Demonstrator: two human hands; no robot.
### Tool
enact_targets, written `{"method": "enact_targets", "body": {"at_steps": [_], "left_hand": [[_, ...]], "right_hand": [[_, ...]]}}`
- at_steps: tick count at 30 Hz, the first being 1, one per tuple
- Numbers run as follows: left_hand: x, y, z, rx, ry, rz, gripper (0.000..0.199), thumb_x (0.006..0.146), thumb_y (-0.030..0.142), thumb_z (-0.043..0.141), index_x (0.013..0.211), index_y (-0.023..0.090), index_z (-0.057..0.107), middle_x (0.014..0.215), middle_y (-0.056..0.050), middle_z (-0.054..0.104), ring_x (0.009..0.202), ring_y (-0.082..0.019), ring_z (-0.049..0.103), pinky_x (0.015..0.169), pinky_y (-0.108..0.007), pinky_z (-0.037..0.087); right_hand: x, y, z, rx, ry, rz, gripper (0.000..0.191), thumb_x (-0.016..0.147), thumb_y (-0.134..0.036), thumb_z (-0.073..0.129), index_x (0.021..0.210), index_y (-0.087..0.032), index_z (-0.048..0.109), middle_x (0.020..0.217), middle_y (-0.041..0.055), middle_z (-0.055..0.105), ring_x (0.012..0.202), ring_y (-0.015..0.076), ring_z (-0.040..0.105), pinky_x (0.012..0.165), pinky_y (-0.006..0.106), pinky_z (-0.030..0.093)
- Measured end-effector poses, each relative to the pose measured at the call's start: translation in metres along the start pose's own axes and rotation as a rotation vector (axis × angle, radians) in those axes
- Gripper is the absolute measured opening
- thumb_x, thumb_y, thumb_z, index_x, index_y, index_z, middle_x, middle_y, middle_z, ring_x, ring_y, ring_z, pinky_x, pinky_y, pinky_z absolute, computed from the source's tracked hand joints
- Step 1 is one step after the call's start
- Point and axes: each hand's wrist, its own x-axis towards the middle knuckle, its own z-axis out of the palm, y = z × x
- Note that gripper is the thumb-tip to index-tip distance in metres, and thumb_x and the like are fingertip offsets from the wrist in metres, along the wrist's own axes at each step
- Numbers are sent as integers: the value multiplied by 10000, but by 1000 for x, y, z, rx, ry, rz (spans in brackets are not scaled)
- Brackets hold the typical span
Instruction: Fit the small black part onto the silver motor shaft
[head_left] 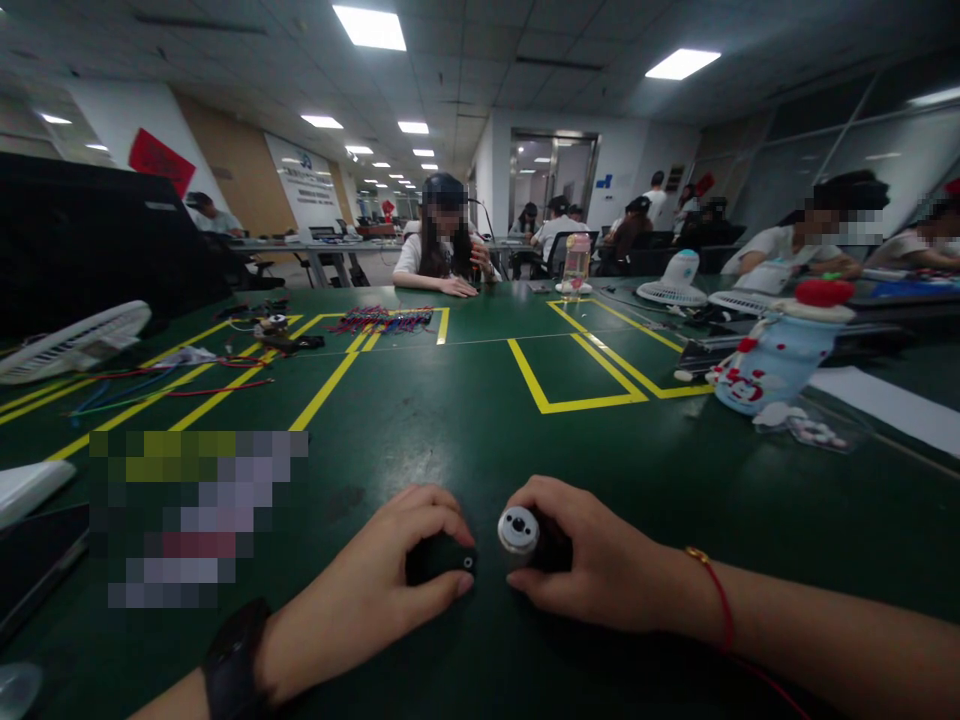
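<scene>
My right hand [577, 555] curls round a silver metal cylinder [518, 530] that looks like a small motor. Its round end face points up toward me, with a dark centre and small holes beside it; its lower part is in shadow. To its left, my left hand [405, 555] has thumb and fingers bent round a small dark part [468, 563] with a shiny ring at its tip. Most of that part blends into shadow, so its shape is unclear. The hands are apart, low over the green table [420, 410].
Loose wires [202, 375] and a white fan [82, 340] lie at left, with a wire bundle [386, 320] farther back. A light-blue cup [780, 350] and a bag of beads [817, 430] stand at right. A person [446, 240] sits across the table.
</scene>
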Motion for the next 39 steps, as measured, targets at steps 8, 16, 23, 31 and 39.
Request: {"method": "enact_targets", "body": {"at_steps": [8,16,23,31,39], "left_hand": [[6,0,-1,-136,45,-4,95,879,221,592,910,233,681,965,-19,628,917,-185,586,818,-308,457],[12,21,-4,-235,231,-22,172,881,250,610,1008,295,717,947,-9,639,888,-182,600,788,-295,474],[10,31,2,-132,206,33,209,889,213,597,1030,323,705,924,7,614,857,-161,588,750,-273,469],[7,29,4,-134,223,-28,241,890,267,584,1128,297,611,937,-3,586,840,-169,567,770,-305,456],[0,-1,9,-458,196,-277,161,890,323,551,996,210,596,717,24,546,649,-140,508,579,-232,401]], "right_hand": [[1,1,1,1,-37,40,334,705,-230,706,996,-189,547,911,10,574,732,138,537,608,248,434],[5,2,4,-68,-55,3,345,727,-306,713,1012,-205,546,898,9,585,698,137,523,589,249,401],[7,-1,5,-103,-48,-39,309,741,-311,707,977,-192,547,874,12,577,671,125,491,568,238,368],[7,-1,4,-75,-57,-34,334,746,-297,697,1030,-198,552,923,18,591,706,135,508,590,241,392],[1,1,3,-43,-38,-20,363,710,-256,716,1034,-196,565,922,15,597,719,138,534,612,251,421]]}}
